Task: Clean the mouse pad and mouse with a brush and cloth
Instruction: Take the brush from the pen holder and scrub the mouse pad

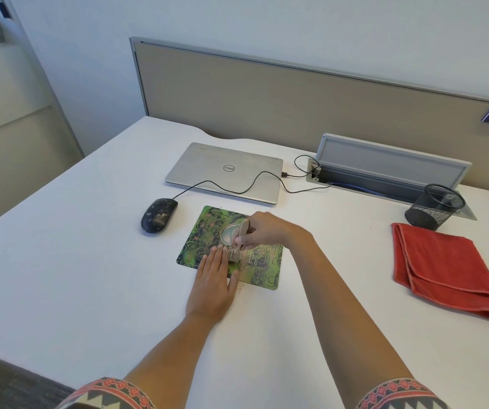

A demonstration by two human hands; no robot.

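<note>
A green patterned mouse pad (205,231) lies on the white desk, with brownish crumbs along its near edge. My left hand (212,283) presses flat on the pad's near left part, fingers straight. My right hand (262,230) grips a small wooden brush (240,242) whose bristles touch the pad beside my left fingertips. A black wired mouse (158,215), speckled with dirt, sits left of the pad. A folded red cloth (444,267) lies at the right.
A shut silver laptop (222,171) lies behind the pad, and the mouse cable (237,190) runs across it to an open cable tray (385,172). A black mesh pen cup (435,206) stands behind the cloth. A beige partition (296,98) backs the desk.
</note>
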